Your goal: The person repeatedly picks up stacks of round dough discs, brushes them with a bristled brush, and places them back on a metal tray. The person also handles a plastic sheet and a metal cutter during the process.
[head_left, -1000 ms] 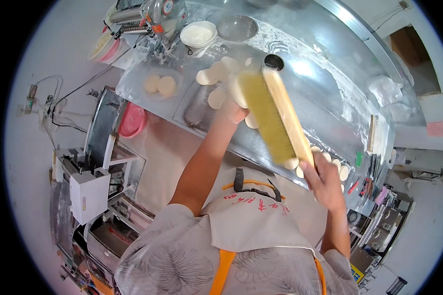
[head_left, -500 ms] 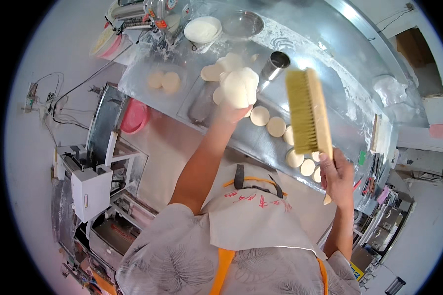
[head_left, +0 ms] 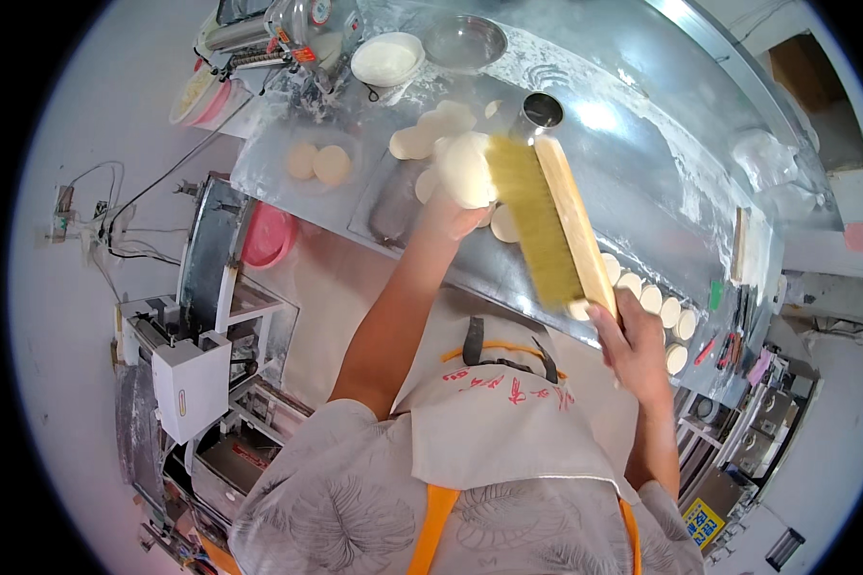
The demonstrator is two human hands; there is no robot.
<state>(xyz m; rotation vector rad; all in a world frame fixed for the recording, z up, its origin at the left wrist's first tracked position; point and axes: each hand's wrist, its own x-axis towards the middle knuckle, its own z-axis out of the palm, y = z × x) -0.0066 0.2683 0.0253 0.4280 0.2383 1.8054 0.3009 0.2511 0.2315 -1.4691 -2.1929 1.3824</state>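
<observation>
A floury metal table (head_left: 633,206) is spreading before us, pale discs (head_left: 332,165) lying at left. Our left hand (head_left: 458,217) is grasping white dough (head_left: 466,172) over it. Near a metal cup (head_left: 542,113), the brush (head_left: 572,216), swung away earlier, is now reaching the dough's edge, seemingly brushing it while hiding the table beneath; our right hand (head_left: 635,347) is gripping it.

The person wears a grey short-sleeved shirt (head_left: 316,508) with dark leaf outlines, a pale apron (head_left: 518,441) bearing red lettering (head_left: 517,390), and orange straps (head_left: 433,525).
</observation>
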